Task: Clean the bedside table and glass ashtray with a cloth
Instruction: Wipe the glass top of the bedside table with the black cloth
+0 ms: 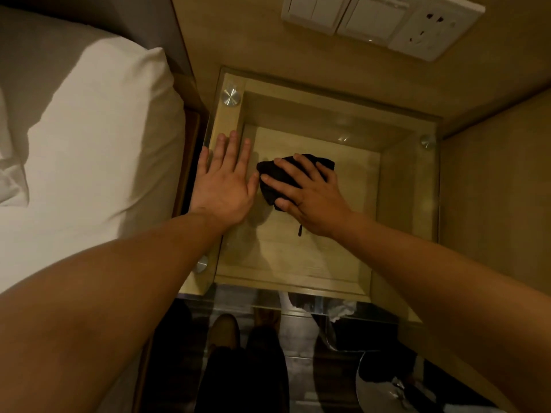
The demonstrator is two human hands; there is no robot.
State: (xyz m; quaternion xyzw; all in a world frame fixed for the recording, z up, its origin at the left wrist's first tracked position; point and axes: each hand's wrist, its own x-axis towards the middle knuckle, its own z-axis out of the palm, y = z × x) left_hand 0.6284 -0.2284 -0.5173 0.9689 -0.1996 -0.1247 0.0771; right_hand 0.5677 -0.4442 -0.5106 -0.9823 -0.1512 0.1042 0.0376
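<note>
I had the left hand (223,180) laid flat on the glass top of the bedside table (402,189), palm down, fingers straight and close together, along the edge nearest the bed (98,138). The right hand (310,198) lay just beside it, the two close but not touching, and pressed down on a bunched black cloth (268,175) with its fingers spread over it and the thumb at the cloth's near edge. I saw no clamped grip there, only pressure from above. The cloth sat on the glass under that hand, its dark folds showing between the two hands and past the fingertips; a thin black strand (299,230) trailed out below the palm. Beyond the left hand's fingertips a round metal stud (231,96) held the glass corner. Farther beyond both hands, on the wall, I made out a switch panel (343,16) and a socket (429,31). Below the wrists a shoe (223,329) showed on the floor.
</note>
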